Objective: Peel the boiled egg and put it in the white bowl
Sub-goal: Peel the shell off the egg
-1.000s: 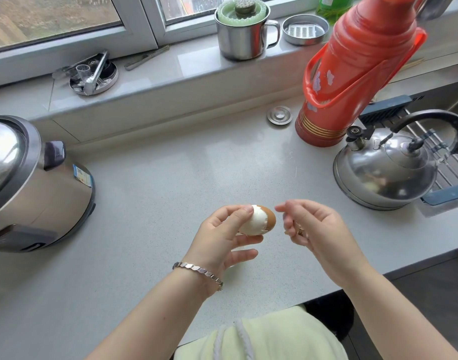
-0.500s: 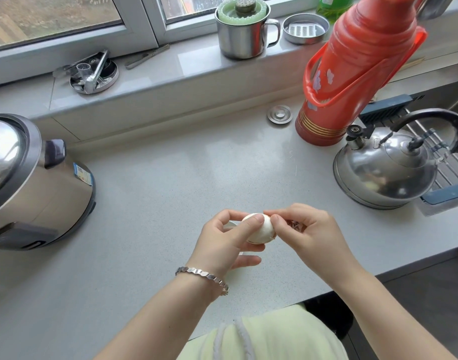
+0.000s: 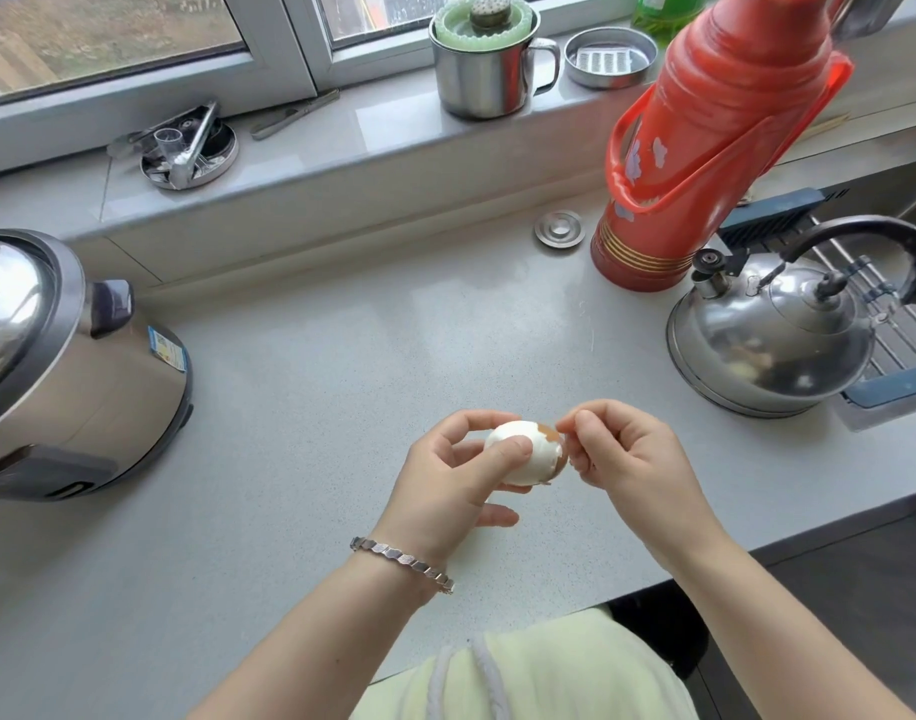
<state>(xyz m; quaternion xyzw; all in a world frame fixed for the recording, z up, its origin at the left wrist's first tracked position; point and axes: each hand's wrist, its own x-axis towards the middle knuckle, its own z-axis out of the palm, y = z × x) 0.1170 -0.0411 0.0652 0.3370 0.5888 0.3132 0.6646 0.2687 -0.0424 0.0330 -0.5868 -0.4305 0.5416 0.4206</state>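
White egg [image 3: 523, 452] mostly peeled; brown shell [image 3: 549, 433] remnant right end.

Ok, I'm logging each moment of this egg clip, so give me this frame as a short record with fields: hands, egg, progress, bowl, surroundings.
left hand: left hand grips the boiled egg above the countertop
right hand: right hand pinches brown shell at the egg's right end
egg: mostly bare white; shell left on the right end
progress: peeling unfinished
bowl: no white bowl in view
surroundings: rice cooker at left; kettle and red thermos at right; steel mug on the windowsill
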